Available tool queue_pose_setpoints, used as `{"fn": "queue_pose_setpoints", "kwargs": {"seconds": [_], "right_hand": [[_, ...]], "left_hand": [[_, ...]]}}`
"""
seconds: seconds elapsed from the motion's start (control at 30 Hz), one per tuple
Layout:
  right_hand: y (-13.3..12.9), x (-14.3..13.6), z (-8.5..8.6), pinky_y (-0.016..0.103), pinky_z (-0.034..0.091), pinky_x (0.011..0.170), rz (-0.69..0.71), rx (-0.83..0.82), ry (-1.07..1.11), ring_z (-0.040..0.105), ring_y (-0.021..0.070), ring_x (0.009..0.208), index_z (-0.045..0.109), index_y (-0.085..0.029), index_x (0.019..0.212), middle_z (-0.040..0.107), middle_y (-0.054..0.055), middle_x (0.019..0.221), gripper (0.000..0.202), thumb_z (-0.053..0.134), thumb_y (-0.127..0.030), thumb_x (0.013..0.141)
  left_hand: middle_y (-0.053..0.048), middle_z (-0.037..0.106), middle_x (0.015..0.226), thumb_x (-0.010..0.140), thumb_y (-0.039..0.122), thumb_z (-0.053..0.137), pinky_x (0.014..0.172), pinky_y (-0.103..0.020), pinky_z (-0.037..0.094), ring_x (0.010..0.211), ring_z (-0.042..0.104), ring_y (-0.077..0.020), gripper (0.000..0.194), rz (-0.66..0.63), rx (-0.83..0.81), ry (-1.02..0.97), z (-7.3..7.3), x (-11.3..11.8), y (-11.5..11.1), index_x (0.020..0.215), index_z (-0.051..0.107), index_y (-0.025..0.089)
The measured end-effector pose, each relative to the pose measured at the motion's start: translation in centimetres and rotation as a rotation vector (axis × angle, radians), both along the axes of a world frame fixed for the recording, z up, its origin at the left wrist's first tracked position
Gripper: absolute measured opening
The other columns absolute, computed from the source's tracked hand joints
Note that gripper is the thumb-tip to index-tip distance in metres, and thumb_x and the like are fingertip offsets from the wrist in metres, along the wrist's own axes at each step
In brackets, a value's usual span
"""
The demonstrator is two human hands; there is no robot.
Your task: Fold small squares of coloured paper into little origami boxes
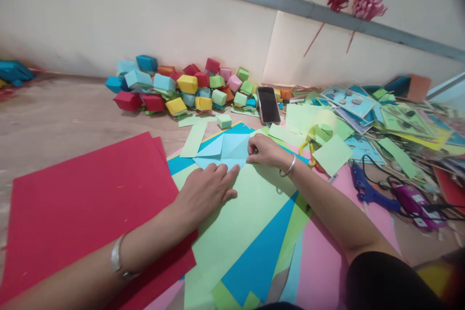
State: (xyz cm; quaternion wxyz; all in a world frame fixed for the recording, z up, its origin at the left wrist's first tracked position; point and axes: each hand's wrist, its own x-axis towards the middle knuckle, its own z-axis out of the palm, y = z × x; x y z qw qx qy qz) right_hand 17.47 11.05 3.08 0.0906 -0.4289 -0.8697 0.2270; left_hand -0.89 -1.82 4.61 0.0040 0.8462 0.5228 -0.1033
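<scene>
A light blue sheet of paper (234,147) with fold creases lies on top of a stack of coloured paper. My left hand (209,186) rests flat along its near edge, fingers stretched out. At the sheet's right side, my right hand (264,150) has its fingers curled in a pinch on the paper's edge. Beneath both hands spreads a pale green sheet (232,232), with a blue sheet (263,247) partly under it. Large red sheets (94,193) lie to the left, under my left forearm.
Many small folded paper boxes (187,85) are piled against the wall. A phone (268,105) lies beside them. To the right are yellow-handled scissors (308,150), partly covered by green paper, a blue glue gun (370,186) with its cord, and picture cards (348,99).
</scene>
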Motion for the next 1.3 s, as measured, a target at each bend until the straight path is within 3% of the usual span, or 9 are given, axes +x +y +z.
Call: {"fn": "queue_pose_setpoints", "kwargs": {"seconds": [0.13,0.37,0.57,0.67,0.73,0.8,1.0,1.17,1.3], "right_hand": [[-0.1,-0.1,0.1,0.024,0.033,0.064,-0.015,0.000,-0.008,0.049,0.0132,0.073,0.055,-0.016,0.059,0.052,-0.002,0.065,0.029,0.083,-0.013,0.067],[-0.3,-0.2,0.5,0.024,0.034,0.063,-0.051,-0.027,-0.016,0.049,0.0125,0.072,0.055,-0.016,0.057,0.053,-0.002,0.065,0.030,0.084,-0.013,0.065],[0.2,0.4,0.4,0.024,0.036,0.065,-0.017,-0.028,0.001,0.050,0.0125,0.073,0.057,-0.016,0.062,0.056,-0.001,0.070,0.027,0.083,-0.018,0.067],[1.3,1.6,0.0,0.024,0.043,0.066,0.053,-0.049,0.164,0.052,0.0113,0.072,0.065,-0.015,0.091,0.061,0.001,0.086,0.016,0.071,-0.017,0.076],[2.1,2.4,-0.6,0.026,0.048,0.069,0.107,0.005,0.273,0.054,0.0116,0.077,0.060,-0.017,0.120,0.061,0.005,0.105,0.042,0.057,-0.006,0.080],[2.6,2.8,-1.1,0.028,0.050,0.074,0.191,0.111,0.290,0.056,0.0137,0.084,0.057,-0.020,0.132,0.059,0.007,0.109,0.058,0.048,0.001,0.078],[1.1,1.7,0.1,0.031,0.041,0.075,0.421,0.405,0.123,0.050,0.0169,0.082,0.073,-0.025,0.096,0.055,0.004,0.088,0.024,0.053,-0.013,0.091],[-2.3,0.1,3.5,0.034,0.029,0.070,0.595,0.584,-0.129,0.042,0.0174,0.077,0.066,-0.021,0.071,0.055,0.004,0.081,0.033,0.046,-0.012,0.097],[-4.1,-0.8,4.3,0.036,0.023,0.064,0.666,0.640,-0.305,0.041,0.0187,0.077,0.060,-0.018,0.064,0.054,0.005,0.074,0.037,0.047,-0.011,0.098]], "left_hand": [[-0.011,0.066,0.105,0.095,0.037,0.060,0.057,-0.029,0.036,0.090,0.061,-0.0251,0.052,0.001,-0.012,-0.011,0.3,0.0,0.1,0.144,0.049,0.022],[-0.011,0.067,0.100,0.096,0.029,0.058,0.051,-0.027,0.034,0.090,0.063,-0.0251,0.026,0.049,-0.096,0.004,1.8,-0.6,-1.6,0.116,0.068,0.017],[-0.012,0.066,0.102,0.100,0.026,0.050,0.049,-0.027,0.030,0.092,0.065,-0.0266,0.025,0.084,-0.200,0.038,2.8,-0.4,-1.8,0.112,0.069,0.016],[-0.013,0.066,0.100,0.100,0.023,0.048,0.053,-0.028,0.036,0.091,0.065,-0.0274,0.024,0.105,-0.171,0.031,2.6,-0.1,-1.9,0.107,0.069,0.015],[-0.013,0.065,0.097,0.099,0.019,0.048,0.058,-0.030,0.042,0.090,0.065,-0.0272,0.023,0.106,-0.131,0.000,2.3,-0.1,-1.9,0.101,0.070,0.015],[-0.013,0.066,0.098,0.097,0.019,0.051,0.066,-0.033,0.046,0.093,0.064,-0.0279,0.020,0.095,-0.078,-0.043,2.1,-0.2,-1.7,0.096,0.071,0.014],[-0.015,0.069,0.099,0.098,0.018,0.046,0.078,-0.041,0.048,0.100,0.064,-0.0317,0.026,0.164,-0.016,-0.024,2.0,-1.2,-0.6,0.093,0.071,0.012],[-0.018,0.069,0.116,0.094,0.002,0.038,0.100,-0.049,0.045,0.129,0.053,-0.0353,0.036,0.216,0.063,0.071,2.7,-1.4,-0.6,0.101,0.072,0.012],[-0.019,0.066,0.127,0.093,0.001,0.040,0.093,-0.043,0.052,0.121,0.060,-0.0317,0.038,0.126,-0.008,0.040,2.4,-0.2,-1.6,0.115,0.069,0.010]]}}
